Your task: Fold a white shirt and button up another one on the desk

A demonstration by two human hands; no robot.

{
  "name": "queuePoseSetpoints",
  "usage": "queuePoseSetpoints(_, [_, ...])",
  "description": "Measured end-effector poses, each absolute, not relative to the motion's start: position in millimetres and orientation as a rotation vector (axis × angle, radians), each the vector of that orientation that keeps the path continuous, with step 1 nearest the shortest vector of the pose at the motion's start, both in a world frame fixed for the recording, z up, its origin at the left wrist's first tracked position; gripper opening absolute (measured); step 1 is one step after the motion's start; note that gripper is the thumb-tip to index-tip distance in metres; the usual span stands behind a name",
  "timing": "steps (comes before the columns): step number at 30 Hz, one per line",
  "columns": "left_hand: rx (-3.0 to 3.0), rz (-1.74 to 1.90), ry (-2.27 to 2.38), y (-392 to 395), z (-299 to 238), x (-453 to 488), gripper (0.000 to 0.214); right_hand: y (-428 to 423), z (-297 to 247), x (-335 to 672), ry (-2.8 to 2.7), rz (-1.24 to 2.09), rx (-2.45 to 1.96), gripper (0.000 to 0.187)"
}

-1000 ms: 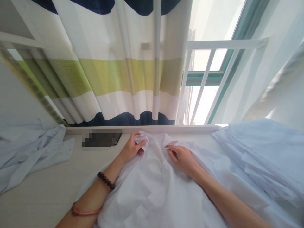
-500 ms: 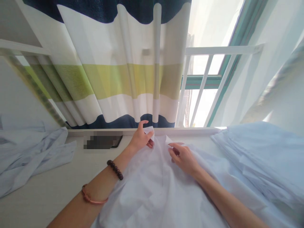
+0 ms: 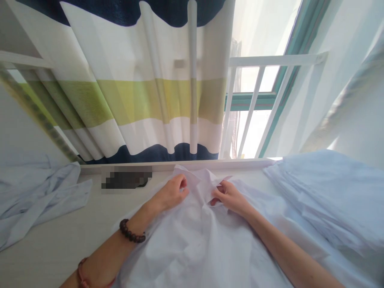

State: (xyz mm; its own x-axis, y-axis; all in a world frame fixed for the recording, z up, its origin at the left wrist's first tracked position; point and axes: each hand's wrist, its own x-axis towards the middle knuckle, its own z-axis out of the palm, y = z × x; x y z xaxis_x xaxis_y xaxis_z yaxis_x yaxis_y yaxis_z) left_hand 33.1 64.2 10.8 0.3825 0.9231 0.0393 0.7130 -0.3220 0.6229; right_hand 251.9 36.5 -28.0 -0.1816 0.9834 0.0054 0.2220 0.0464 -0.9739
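A white shirt [image 3: 195, 244] lies spread over the light tabletop in front of me, its collar end toward the window. My left hand [image 3: 171, 194] is closed, pinching the collar's left side. A dark bead bracelet and a reddish band sit on that wrist. My right hand [image 3: 229, 196] is closed too, gripping the collar's right side, a short gap between the two hands. The collar fabric bunches up between them.
A stack of pale blue folded garments [image 3: 327, 200] fills the right side. A crumpled pale blue shirt [image 3: 36, 196] lies at the left. A dark blurred object [image 3: 126, 180] rests near the table's far edge [image 3: 180, 165]. Behind hang a striped curtain [image 3: 144, 100] and a window rail [image 3: 270, 60].
My left hand has come down and back from the table's far edge. Both hands have drawn closer together on the collar, which is now bunched between them.
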Motion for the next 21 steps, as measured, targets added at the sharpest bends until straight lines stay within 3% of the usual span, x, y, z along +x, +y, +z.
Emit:
queuePoseSetpoints(12, [2.159,-0.129,1.689,59,29,47,0.019,30,-23,259,-1.675,1.198,-1.395,0.021])
queuePoseSetpoints(17, [2.273,-0.202,1.679,58,35,56,0.009,25,-23,260,-1.763,1.245,-1.375,0.028])
queuePoseSetpoints(21, [2.341,-0.145,1.696,58,30,58,0.031,24,-23,260,-1.807,1.236,-1.354,0.031])
